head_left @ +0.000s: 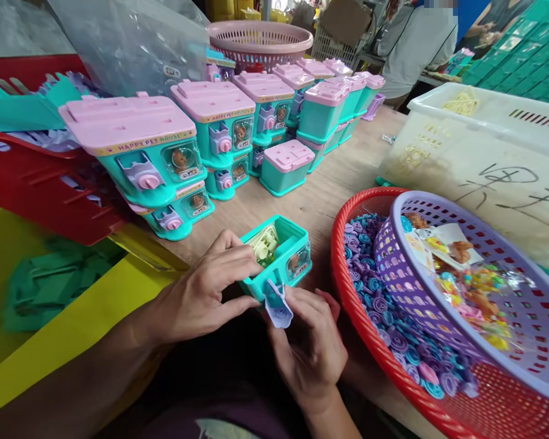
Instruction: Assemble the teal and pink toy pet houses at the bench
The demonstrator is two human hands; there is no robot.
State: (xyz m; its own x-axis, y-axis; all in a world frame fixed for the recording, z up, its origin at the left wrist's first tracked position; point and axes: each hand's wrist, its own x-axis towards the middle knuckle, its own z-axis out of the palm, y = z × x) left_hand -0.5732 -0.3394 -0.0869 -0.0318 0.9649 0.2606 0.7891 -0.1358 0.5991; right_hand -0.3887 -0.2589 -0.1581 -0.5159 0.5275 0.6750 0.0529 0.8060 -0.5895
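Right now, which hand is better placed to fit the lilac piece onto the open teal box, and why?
Probably the right hand: it pinches the lilac piece at the front of the teal box, which the left hand grips and steadies.

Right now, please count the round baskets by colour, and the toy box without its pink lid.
Pink basket: 1
Red basket: 1
Purple basket: 1
Lidless teal toy box: 1
Total: 4

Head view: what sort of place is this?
Probably a toy assembly workshop: finished pet houses stacked on the bench, a red basket of loose parts, and the left hand and right hand fitting a lilac piece to an open teal housing.
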